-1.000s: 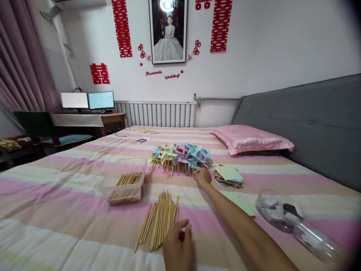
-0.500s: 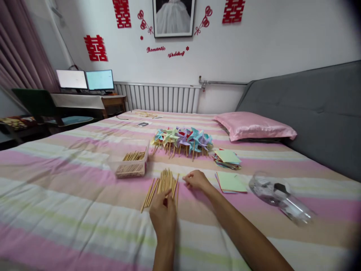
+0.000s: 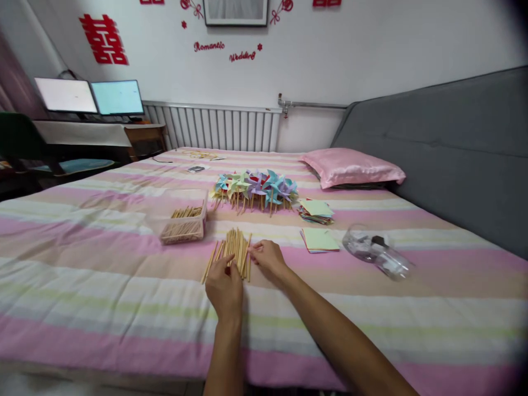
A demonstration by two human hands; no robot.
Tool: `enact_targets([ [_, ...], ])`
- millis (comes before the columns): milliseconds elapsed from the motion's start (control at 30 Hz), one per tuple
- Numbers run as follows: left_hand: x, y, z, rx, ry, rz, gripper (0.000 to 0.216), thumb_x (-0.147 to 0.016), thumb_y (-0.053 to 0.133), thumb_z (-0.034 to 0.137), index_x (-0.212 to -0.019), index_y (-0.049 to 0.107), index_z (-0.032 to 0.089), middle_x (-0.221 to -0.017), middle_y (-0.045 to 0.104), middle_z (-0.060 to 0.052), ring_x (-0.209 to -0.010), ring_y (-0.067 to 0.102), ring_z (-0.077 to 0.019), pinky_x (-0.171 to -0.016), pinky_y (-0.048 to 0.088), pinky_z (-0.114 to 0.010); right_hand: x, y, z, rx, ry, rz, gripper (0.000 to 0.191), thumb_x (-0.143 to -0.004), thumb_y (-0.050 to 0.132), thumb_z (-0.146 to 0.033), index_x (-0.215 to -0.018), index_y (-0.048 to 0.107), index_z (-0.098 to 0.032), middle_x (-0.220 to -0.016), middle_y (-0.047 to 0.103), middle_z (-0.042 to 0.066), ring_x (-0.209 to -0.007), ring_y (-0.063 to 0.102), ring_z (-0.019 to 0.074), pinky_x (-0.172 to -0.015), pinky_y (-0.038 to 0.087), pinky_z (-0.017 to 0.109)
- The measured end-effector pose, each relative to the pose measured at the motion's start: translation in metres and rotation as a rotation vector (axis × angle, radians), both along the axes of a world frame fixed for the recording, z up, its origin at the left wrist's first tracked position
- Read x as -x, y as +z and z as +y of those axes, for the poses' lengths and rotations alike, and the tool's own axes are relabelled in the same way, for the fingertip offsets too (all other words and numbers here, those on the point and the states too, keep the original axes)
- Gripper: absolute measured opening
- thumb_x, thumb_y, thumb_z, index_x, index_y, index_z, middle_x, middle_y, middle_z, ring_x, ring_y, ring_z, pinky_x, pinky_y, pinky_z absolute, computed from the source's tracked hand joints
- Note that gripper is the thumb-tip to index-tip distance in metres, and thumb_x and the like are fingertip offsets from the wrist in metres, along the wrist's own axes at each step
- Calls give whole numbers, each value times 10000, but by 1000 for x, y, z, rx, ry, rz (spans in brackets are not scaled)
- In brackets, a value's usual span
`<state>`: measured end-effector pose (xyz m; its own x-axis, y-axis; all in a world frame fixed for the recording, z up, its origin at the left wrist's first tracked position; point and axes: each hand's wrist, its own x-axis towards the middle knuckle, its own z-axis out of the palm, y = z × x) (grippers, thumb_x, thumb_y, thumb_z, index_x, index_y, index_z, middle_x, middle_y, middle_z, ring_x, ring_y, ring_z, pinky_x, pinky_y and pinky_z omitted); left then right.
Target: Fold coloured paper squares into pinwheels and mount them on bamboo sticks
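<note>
A loose bundle of thin wooden sticks point(image 3: 236, 247) lies on the striped bedspread, its near ends partly hidden by my left hand. My left hand point(image 3: 225, 285) rests over the bundle's lower left part, thumb and forefinger apart, with no stick visibly gripped. At the right side of the bundle is my right hand point(image 3: 268, 258), its fingertips drawn together against the outermost sticks. Whether a stick is between those fingertips is too small to tell. Behind the sticks, a cluster of paper pinwheels point(image 3: 256, 187) in blue, purple and pale green stands on wooden sticks.
Left of the bundle, a clear plastic box point(image 3: 183, 228) holds more sticks. To the right lie a stack of coloured paper point(image 3: 317, 209), a smaller paper pile point(image 3: 320, 240) and a clear plastic container point(image 3: 377, 250). A pink pillow point(image 3: 350, 168) lies by the grey headboard point(image 3: 445, 143).
My right hand has moved left, from beside the bundle to its right edge. My left hand's thumb and forefinger have spread over the sticks. The camera view has shifted.
</note>
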<state>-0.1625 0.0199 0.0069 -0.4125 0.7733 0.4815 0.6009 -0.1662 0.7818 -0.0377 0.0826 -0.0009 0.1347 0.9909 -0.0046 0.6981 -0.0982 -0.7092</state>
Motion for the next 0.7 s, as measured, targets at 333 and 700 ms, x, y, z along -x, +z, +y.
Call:
enact_targets([
  [333, -49, -4, -15, -56, -224, 102, 218, -801, 517, 222, -885, 704, 148, -852, 690, -71, -589, 594, -154, -663, 477, -312, -136, 11, -29, -153, -305, -279, 347, -803, 541, -164, -1137, 636, -169, -1192, 644, 117, -1130, 563, 262, -937, 421, 359],
  [700, -81, -11, -13, 36, -367, 151, 217, -799, 511, 231, -882, 699, 161, -865, 683, -66, -595, 596, -154, -683, 481, -328, -214, -15, -20, -136, -22, -390, 352, -836, 556, -266, -1169, 636, -188, -1281, 604, 80, -1213, 518, 215, -1039, 348, 325],
])
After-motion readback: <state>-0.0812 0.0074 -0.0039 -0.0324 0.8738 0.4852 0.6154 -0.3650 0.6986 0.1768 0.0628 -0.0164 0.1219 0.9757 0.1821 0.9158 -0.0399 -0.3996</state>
